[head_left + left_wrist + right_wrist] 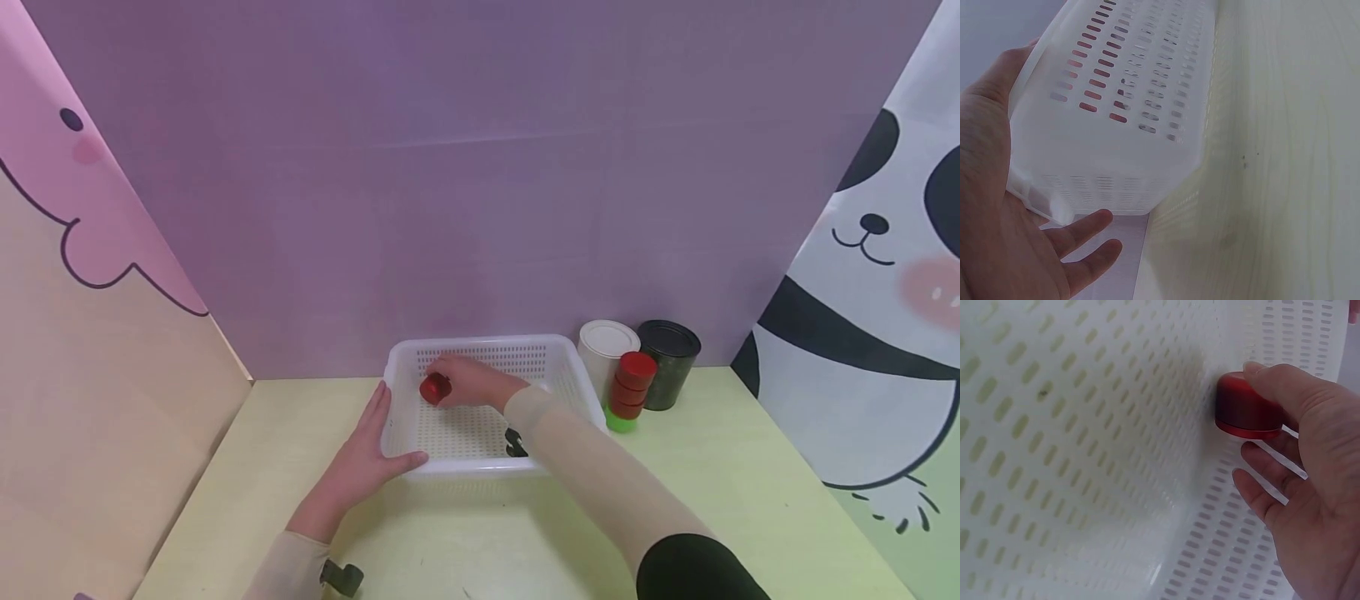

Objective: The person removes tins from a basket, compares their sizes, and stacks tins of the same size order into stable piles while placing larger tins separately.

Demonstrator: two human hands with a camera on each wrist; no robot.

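Note:
A white perforated plastic basket (pixel 487 469) stands on the table against the purple backdrop. My left hand (pixel 367 450) holds its front left corner, the thumb over the front rim and the fingers along the left side; in the left wrist view two fingertips (pixel 1100 220) extend beyond the corner. Inside the basket my right hand (pixel 468 381) grips a small red cylinder (pixel 1247 409), cap-like and shiny. It is close to the basket's perforated wall in the right wrist view. The thumb lies on it, while two lower fingers (pixel 1254 487) are apart from it.
Right of the basket are a white-lidded can (pixel 607 339), a black can (pixel 670 358) and a stack of red cylinders (pixel 632 383) with a green piece (pixel 621 422) under it. A small dark object (pixel 514 443) shows beside my right forearm. Printed walls flank the table (pixel 465 542).

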